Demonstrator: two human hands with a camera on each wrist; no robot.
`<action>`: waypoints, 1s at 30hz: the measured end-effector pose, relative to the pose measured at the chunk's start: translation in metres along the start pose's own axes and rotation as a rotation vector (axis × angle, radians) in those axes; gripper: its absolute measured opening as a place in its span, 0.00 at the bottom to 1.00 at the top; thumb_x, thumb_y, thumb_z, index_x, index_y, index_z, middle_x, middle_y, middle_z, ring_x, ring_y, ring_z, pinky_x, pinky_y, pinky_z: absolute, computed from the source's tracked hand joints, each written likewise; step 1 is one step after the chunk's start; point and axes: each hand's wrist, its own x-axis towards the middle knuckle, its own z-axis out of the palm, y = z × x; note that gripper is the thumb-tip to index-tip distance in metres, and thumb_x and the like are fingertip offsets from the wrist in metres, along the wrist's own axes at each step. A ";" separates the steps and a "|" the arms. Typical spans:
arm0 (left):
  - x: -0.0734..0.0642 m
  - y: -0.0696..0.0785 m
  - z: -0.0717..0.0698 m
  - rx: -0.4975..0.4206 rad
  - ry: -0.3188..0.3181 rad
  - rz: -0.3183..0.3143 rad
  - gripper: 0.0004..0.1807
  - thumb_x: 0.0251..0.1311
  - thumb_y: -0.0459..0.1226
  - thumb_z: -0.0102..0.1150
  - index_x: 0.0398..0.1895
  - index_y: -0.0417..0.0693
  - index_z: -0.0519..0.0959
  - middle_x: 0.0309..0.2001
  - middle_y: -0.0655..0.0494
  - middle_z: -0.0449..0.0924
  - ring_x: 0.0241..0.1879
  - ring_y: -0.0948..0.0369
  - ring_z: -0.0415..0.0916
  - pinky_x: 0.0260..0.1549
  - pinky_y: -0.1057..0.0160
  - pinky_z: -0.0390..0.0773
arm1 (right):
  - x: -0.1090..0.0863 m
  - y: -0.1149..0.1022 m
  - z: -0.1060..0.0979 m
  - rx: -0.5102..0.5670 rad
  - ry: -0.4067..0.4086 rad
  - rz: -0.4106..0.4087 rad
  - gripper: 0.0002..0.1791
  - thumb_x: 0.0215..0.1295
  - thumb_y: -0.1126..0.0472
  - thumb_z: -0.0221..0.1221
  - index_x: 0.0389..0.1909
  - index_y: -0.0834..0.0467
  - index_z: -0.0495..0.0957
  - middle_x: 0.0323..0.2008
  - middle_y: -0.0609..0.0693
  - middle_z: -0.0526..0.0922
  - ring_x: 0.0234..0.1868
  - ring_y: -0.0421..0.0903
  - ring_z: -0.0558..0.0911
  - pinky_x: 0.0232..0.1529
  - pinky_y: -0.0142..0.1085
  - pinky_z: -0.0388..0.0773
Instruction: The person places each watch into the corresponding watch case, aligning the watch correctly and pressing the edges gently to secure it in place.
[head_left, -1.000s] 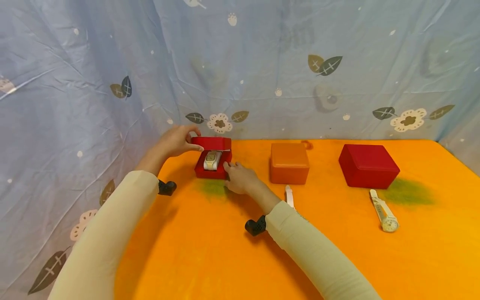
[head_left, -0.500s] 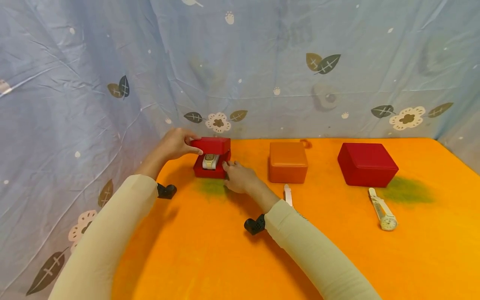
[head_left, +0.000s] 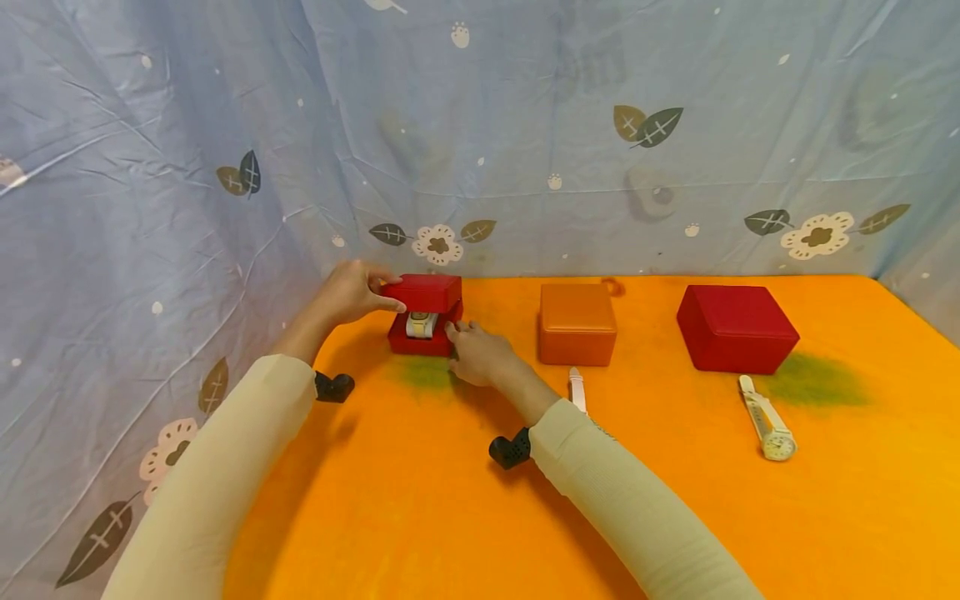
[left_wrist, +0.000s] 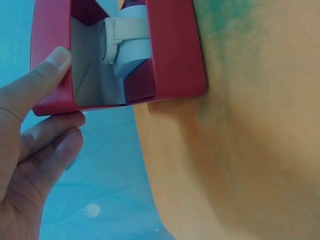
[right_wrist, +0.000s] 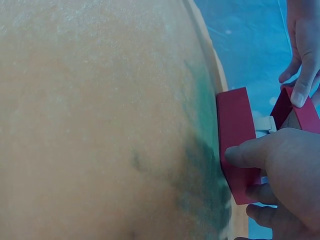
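Note:
A red watch box (head_left: 405, 345) stands at the far left of the table with its lid (head_left: 427, 292) partly raised. Inside, a watch with a cream strap (left_wrist: 132, 29) is wrapped round a white cushion, its dial mostly under the lid in the head view. My left hand (head_left: 351, 292) pinches the lid at its left side, thumb on the front edge and fingers behind. My right hand (head_left: 480, 354) grips the right front corner of the base, its thumb on the front wall (right_wrist: 235, 117) and its other fingers round the side.
An orange box (head_left: 577, 333) and a larger red box (head_left: 738, 333), both closed, stand to the right. A white watch (head_left: 767, 425) lies before the red one. A pale pink strap (head_left: 577, 390) shows beyond my right forearm. A patterned curtain (head_left: 525, 150) hangs behind.
The left hand has lowered the lid, tipping it forward over the watch, so less of the dial shows. The right hand stays at the base's corner.

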 end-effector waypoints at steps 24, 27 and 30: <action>-0.008 -0.007 0.008 -0.025 0.018 -0.015 0.25 0.45 0.46 0.76 0.49 0.51 0.85 0.29 0.49 0.83 0.25 0.55 0.73 0.23 0.63 0.71 | 0.001 0.000 0.000 -0.007 0.002 -0.002 0.37 0.70 0.49 0.53 0.76 0.50 0.51 0.76 0.51 0.54 0.76 0.52 0.56 0.65 0.56 0.68; -0.010 -0.008 0.009 -0.021 0.026 -0.012 0.25 0.46 0.46 0.76 0.49 0.51 0.84 0.28 0.50 0.83 0.26 0.55 0.74 0.23 0.63 0.72 | 0.001 0.000 0.000 0.000 -0.001 -0.005 0.37 0.70 0.50 0.53 0.76 0.50 0.51 0.76 0.51 0.54 0.76 0.52 0.56 0.65 0.56 0.67; -0.011 -0.009 0.010 -0.032 0.022 -0.011 0.25 0.46 0.46 0.75 0.50 0.51 0.84 0.30 0.50 0.84 0.29 0.56 0.76 0.27 0.63 0.74 | 0.002 0.000 0.000 0.006 -0.004 -0.009 0.36 0.71 0.50 0.53 0.76 0.50 0.51 0.76 0.51 0.54 0.76 0.52 0.55 0.66 0.56 0.66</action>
